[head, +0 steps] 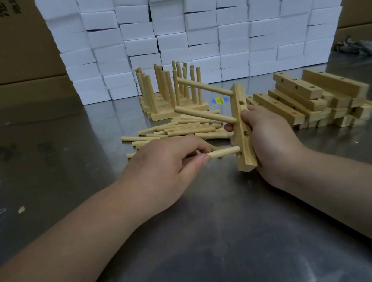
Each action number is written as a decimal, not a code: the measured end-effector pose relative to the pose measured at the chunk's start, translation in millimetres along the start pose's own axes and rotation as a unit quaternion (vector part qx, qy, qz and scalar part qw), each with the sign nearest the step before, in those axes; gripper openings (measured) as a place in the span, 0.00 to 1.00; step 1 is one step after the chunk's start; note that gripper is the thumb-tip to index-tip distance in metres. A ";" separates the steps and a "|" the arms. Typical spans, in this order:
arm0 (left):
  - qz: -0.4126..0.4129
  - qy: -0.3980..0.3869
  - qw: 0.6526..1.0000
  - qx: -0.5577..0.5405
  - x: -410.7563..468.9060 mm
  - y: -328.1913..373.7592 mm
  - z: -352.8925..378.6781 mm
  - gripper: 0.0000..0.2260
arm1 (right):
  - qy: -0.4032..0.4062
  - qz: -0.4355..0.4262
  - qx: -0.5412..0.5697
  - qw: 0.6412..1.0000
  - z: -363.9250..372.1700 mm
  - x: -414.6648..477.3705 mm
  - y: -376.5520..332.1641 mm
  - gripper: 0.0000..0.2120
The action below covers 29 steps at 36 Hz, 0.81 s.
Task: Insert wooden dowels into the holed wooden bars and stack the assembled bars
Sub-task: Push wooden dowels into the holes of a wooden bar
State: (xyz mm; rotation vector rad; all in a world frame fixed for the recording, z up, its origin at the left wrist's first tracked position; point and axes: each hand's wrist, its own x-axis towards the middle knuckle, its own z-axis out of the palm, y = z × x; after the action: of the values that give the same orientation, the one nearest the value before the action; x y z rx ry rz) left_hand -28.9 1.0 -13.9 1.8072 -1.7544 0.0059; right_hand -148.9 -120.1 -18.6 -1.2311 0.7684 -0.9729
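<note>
Left hand holds a dowel at a bar that the right hand keeps on end.

The right hand (270,142) grips the bar (237,95) round its middle, tilted close to upright; two dowels (205,114) stick out of its upper holes toward the left. The left hand (167,165) pinches a third dowel (224,152) between thumb and fingers, with the tip at the bar's lowest hole. Beyond the hands, loose dowels (178,129) lie on the metal table (209,247), and behind them are finished bars (169,89) with dowels standing up. A heap of empty bars (315,101) sits to the right, in front of stacked white foam blocks (209,15).
</note>
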 end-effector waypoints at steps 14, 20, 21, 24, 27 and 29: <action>0.033 -0.022 0.999 0.016 -0.2 9.1 1.7 0.13 | -0.001 -0.012 0.010 1.000 0.7 -2.0 0.0 0.13; 0.046 -0.020 0.999 0.011 0.1 10.5 2.6 0.08 | -0.008 -0.018 0.006 1.000 0.5 -3.1 0.0 0.13; 0.050 -0.020 0.998 0.013 0.2 10.5 2.6 0.08 | -0.011 -0.020 0.005 1.000 0.7 -3.4 0.1 0.13; 0.062 -0.017 0.998 0.023 -0.2 10.7 3.0 0.07 | -0.016 -0.028 0.003 0.999 1.5 -4.4 0.0 0.13; 0.076 -0.011 0.996 0.034 -0.5 10.2 3.7 0.07 | -0.025 -0.040 -0.006 0.999 1.6 -6.2 -1.0 0.13; 0.085 -0.009 0.996 0.036 -0.7 10.3 3.5 0.07 | -0.037 -0.050 -0.018 0.998 1.8 -7.9 -1.6 0.14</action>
State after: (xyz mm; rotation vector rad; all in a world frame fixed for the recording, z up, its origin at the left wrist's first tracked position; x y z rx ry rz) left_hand -39.8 0.8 -12.7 1.7073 -1.9382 0.1240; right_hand -150.8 -112.2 -16.9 -1.3389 0.6746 -0.9931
